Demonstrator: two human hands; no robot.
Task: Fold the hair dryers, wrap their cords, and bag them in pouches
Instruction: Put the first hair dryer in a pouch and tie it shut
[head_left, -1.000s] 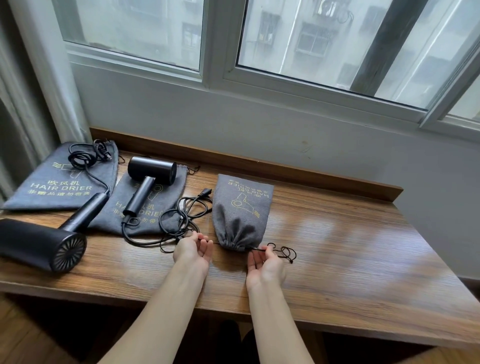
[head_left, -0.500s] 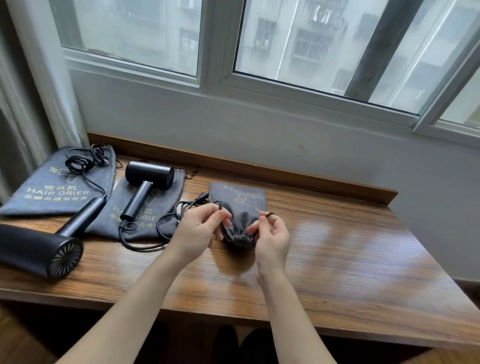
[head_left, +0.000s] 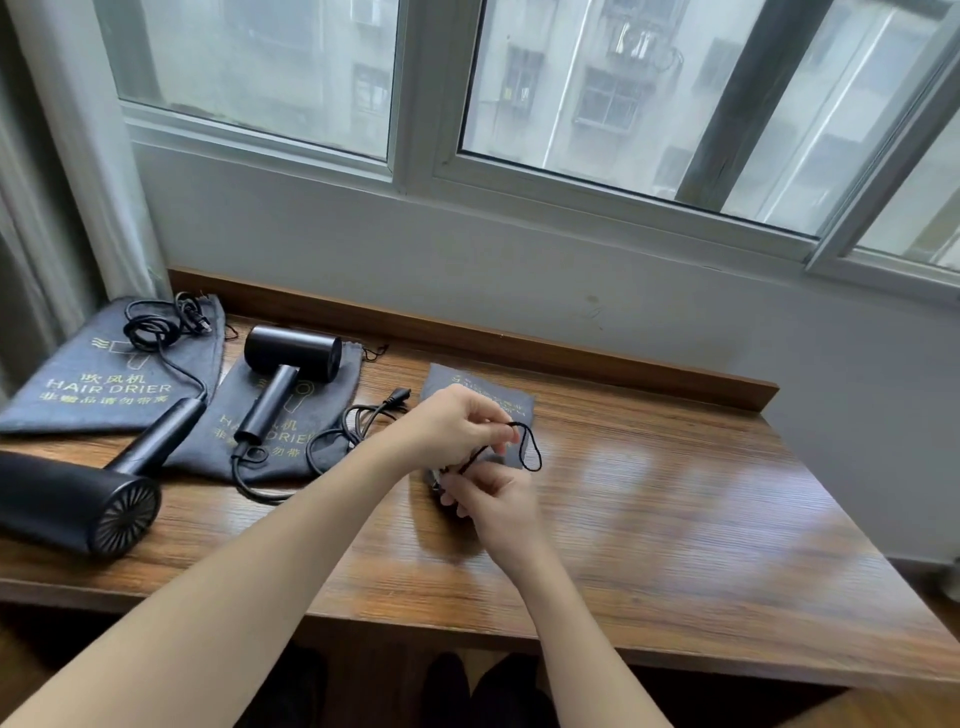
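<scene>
Grey pouch mostly hidden behind both hands: left and right pinch its drawstring.

My left hand now sits higher, over the pouch, where a second ago it lay flat on the table. It pinches the drawstring, whose loop now hangs in the air. My right hand has curled in at the pouch's gathered mouth.
</scene>
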